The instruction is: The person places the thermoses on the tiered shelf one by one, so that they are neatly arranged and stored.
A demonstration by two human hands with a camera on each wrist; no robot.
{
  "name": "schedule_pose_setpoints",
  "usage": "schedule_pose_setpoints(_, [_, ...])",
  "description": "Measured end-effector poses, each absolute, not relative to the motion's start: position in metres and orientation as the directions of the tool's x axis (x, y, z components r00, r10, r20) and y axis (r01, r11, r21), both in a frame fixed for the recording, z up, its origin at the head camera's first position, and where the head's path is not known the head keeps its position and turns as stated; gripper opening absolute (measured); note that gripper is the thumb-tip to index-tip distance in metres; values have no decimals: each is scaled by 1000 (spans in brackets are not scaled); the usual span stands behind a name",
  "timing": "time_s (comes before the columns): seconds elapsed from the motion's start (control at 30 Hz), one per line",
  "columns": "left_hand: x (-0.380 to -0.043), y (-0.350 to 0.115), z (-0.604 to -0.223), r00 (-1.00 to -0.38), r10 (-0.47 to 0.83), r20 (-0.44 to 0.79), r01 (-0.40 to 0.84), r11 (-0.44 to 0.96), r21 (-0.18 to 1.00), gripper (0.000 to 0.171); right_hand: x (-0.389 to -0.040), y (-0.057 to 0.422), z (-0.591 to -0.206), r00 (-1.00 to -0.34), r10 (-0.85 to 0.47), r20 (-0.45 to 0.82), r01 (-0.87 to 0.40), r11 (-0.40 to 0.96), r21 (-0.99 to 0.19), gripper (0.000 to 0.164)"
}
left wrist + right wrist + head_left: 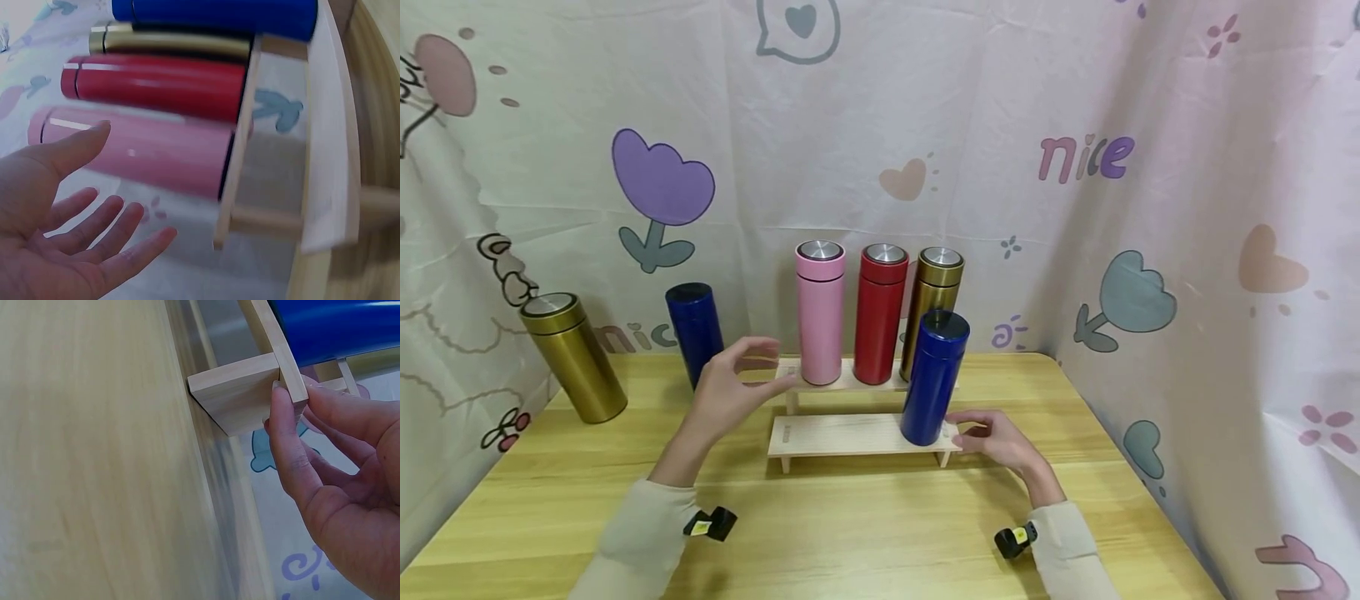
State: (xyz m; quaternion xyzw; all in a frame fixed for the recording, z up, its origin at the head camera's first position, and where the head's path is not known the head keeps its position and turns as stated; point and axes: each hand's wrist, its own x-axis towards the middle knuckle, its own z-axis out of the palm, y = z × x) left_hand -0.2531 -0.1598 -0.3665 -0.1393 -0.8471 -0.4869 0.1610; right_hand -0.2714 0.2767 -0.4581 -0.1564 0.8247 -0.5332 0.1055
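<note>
A two-tier wooden rack point(842, 435) stands on the table. My right hand point(996, 439) pinches the right end of its lower shelf between thumb and fingers; the right wrist view shows the grip at the board's corner point(289, 375). On that shelf stands a blue thermos bottle point(932, 383). The upper shelf bears a pink thermos point(821, 321), a red thermos point(880, 321) and a gold thermos point(942, 275), partly hidden by the blue one. Left of the rack, my left hand point(730, 387) is held with fingers spread, apart from the pink thermos in the left wrist view.
Behind my left hand stands another blue thermos point(694, 325), its lower part partly covered. Farther left is another gold thermos point(576, 358). A patterned curtain point(850, 108) hangs behind the wooden table point(865, 533) and along its sides. Each sleeve carries a small black device point(721, 523).
</note>
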Motion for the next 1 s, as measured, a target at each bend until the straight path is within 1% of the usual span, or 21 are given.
schedule_pose_setpoints(0.17, [-257, -179, -374, -912, 46, 407, 366, 535, 761, 57, -271, 277, -457, -930, -369, -12, -140, 382, -914, 47])
schedule_pose_setpoints(0.33, [-255, -196, -377, -923, 38, 383, 335, 570, 750, 57, -271, 277, -458, -930, -367, -15, -135, 379, -915, 46])
schedule_pose_setpoints(0.47, [-255, -207, -379, -920, 24, 390, 324, 605, 727, 58, -272, 277, -458, -931, -365, -15, -134, 380, -915, 45])
schedule_pose_setpoints(0.73, [-256, -228, -383, -934, -18, 356, 256, 659, 707, 69, -272, 277, -458, -931, -365, -12, -140, 387, -912, 45])
schedule_pose_setpoints(1.0, [-259, -247, -385, -935, -67, 347, 213, 675, 706, 70, -273, 277, -458, -928, -371, -10, -141, 377, -915, 45])
